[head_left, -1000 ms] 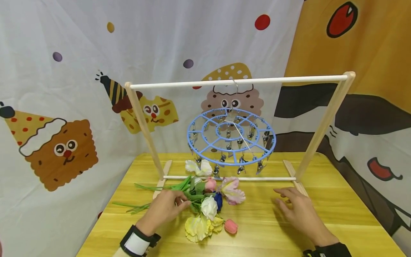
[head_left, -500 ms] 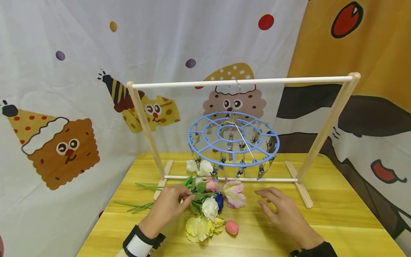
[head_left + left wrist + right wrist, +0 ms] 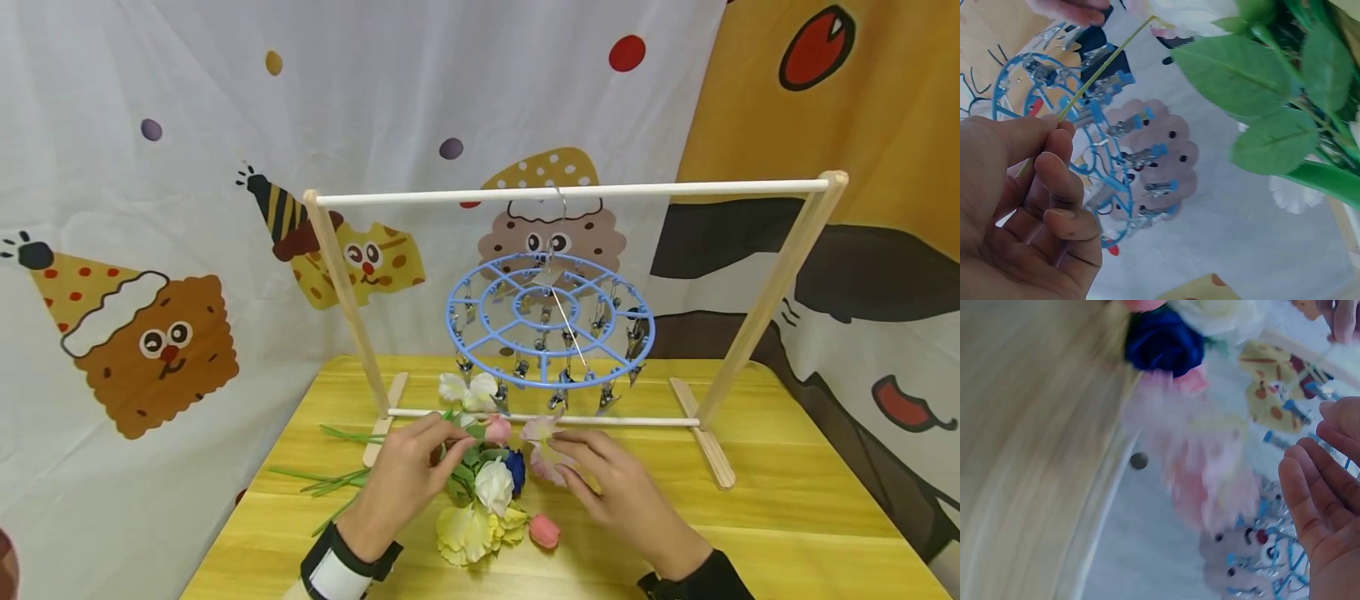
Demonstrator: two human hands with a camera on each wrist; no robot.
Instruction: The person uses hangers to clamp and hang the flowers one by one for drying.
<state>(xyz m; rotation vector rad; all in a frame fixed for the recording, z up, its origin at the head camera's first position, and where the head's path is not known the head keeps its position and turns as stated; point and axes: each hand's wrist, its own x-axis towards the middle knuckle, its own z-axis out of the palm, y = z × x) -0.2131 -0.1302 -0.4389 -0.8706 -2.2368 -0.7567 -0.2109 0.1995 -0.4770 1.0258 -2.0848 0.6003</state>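
Observation:
In the left wrist view my left hand [image 3: 1035, 187] pinches a thin green stem [image 3: 1104, 67] between thumb and forefinger. This stem runs up toward a blurred pale pink bloom. My right hand [image 3: 626, 492] is beside the pink-and-white frilled flower [image 3: 542, 431], its fingers loosely bent and overlapping the petals in the head view. From the right wrist, those fingers appear apart from the bloom. Left of it lie a white rose [image 3: 493, 486], a dark blue rose [image 3: 515, 471], a yellow flower [image 3: 465, 533], a pink tulip [image 3: 543, 531] and a white flower [image 3: 467, 392].
A round blue clip hanger [image 3: 565, 383] with several metal clips hangs from the white bar [image 3: 435, 197] of a wooden rack [image 3: 772, 300]. Green stems [image 3: 330, 483] lie at the left of the wooden table [image 3: 787, 517]. A patterned curtain [image 3: 375, 100] closes off the back.
My right hand has moved left to the pink-and-white flower. My left hand has lifted slightly and shifted right, with its stem. The hanger sways and turns a little.

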